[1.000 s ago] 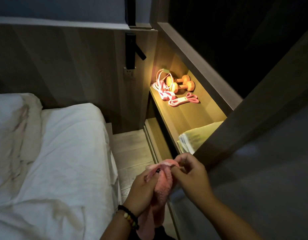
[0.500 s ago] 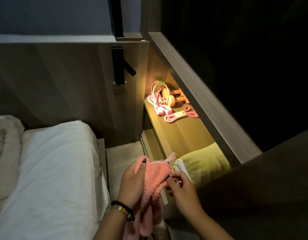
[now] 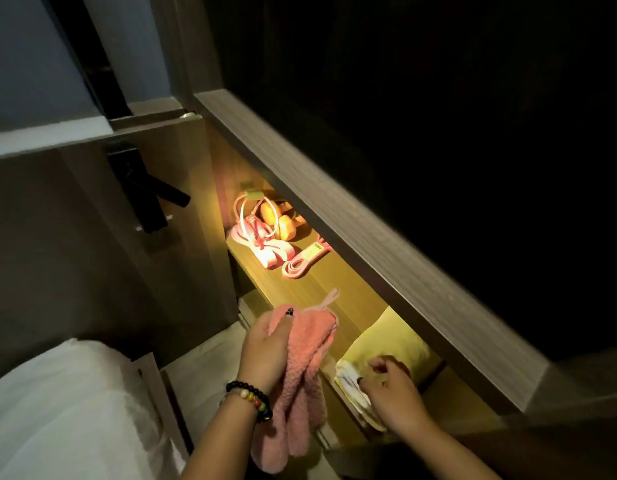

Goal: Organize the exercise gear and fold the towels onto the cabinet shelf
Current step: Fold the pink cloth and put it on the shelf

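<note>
Towel (image 3: 301,372), pink, is now gripped by L hand (image 3: 265,351) alone, R hand (image 3: 390,393) freed, loosely curled w/ nothing held, over yellow towel (image 3: 390,344); folding unfinished.

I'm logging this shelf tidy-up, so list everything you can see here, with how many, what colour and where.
Pink towel: one, pink, hanging from the left hand in front of the shelf.
Folded towel: one, yellow-green, near end of the shelf.
Dumbbells: two, orange, far end of the shelf.
Skipping rope: one, pink and white, coiled beside the dumbbells.
Resistance band: one, pink, just nearer than the rope.
Cabinet shelf: one, lit wood.
Bed: one, white sheets, lower left.
Door handle: one, black, on the wooden panel.
Left hand: grips the pink towel; beaded bracelet on the wrist.
Right hand: at the folded towel's near edge, fingers curled; contact unclear.
</note>
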